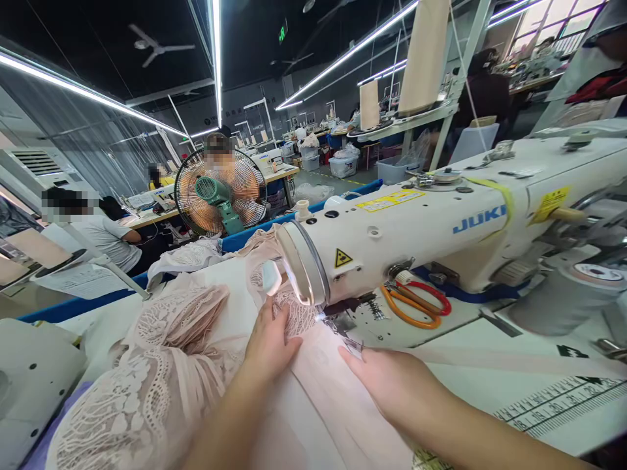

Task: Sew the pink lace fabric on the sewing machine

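Note:
Pale pink lace fabric (161, 372) lies bunched on the sewing table and runs under the presser foot (343, 323) of a white JUKI sewing machine (441, 222). My left hand (269, 343) lies flat on the fabric just left of the needle, fingers stretched out. To the right of the foot, my right hand (386, 385) also rests flat on the cloth, with its fingers pointing at the foot. Neither hand grips anything.
Orange-and-red scissors (416, 307) lie on the machine bed behind the needle. A printed ruler (558, 405) runs along the table at right. A standing fan (220, 192) and seated people (98, 228) are beyond the blue table edge. A grey machine part (29, 385) sits at left.

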{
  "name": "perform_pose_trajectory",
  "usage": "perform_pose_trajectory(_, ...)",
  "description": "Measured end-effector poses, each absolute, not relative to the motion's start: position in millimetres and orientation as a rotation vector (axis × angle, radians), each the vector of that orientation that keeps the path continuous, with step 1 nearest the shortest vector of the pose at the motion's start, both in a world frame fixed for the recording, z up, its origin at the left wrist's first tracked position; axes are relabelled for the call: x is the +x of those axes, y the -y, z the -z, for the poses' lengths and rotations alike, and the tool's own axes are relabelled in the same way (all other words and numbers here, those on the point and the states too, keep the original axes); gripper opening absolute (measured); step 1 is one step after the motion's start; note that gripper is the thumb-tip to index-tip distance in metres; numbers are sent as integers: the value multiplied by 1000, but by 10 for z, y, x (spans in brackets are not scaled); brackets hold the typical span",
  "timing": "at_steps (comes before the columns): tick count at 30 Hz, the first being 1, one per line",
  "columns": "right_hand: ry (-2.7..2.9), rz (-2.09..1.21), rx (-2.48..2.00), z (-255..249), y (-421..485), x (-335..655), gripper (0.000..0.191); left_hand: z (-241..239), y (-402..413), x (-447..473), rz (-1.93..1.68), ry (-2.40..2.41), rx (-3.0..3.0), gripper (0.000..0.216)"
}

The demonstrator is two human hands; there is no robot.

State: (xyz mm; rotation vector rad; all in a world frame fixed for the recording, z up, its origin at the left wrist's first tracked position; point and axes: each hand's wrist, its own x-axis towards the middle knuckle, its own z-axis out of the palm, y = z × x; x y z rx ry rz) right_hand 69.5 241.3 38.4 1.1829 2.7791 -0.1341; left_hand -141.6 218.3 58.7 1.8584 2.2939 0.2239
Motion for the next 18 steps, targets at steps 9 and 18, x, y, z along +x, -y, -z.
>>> perform_pose_trajectory(9, -2783, 285, 1163, -433, -2344, 838, 48, -654, -2103, -1095, -329, -2258, 2141, 36)
perform_pose_trajectory(18, -3001, 675, 958, -156, -2317, 1430, 18, -702, -1720, -496, 410, -1700, 2414, 50)
